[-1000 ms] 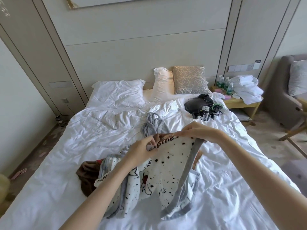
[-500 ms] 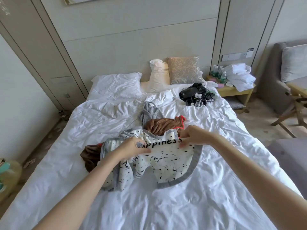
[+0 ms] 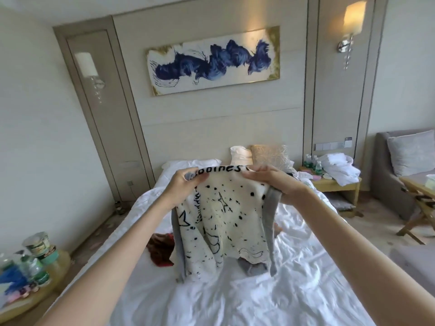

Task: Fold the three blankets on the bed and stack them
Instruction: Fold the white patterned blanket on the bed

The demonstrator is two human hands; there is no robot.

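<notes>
A white blanket (image 3: 226, 215) with black speckles, stars and lettering and a grey border hangs in the air over the bed (image 3: 235, 297). My left hand (image 3: 182, 184) grips its top edge on the left. My right hand (image 3: 270, 178) grips the same edge on the right. The blanket's lower end touches the sheet. A brown blanket (image 3: 161, 249) with a red edge lies crumpled on the bed, left of and behind the hanging one. The hanging blanket hides whatever else lies behind it.
Pillows (image 3: 256, 155) lean at the headboard. A nightstand (image 3: 334, 182) at the right holds bottles and white towels. A round side table (image 3: 35, 288) with bottles and jars stands at the left. A grey sofa (image 3: 404, 170) and a wooden table (image 3: 421, 198) are at the far right.
Both hands have lifted the speckled blanket off the bed by its top edge, up to chest height. The camera has tilted up, so the wall painting and lamps show.
</notes>
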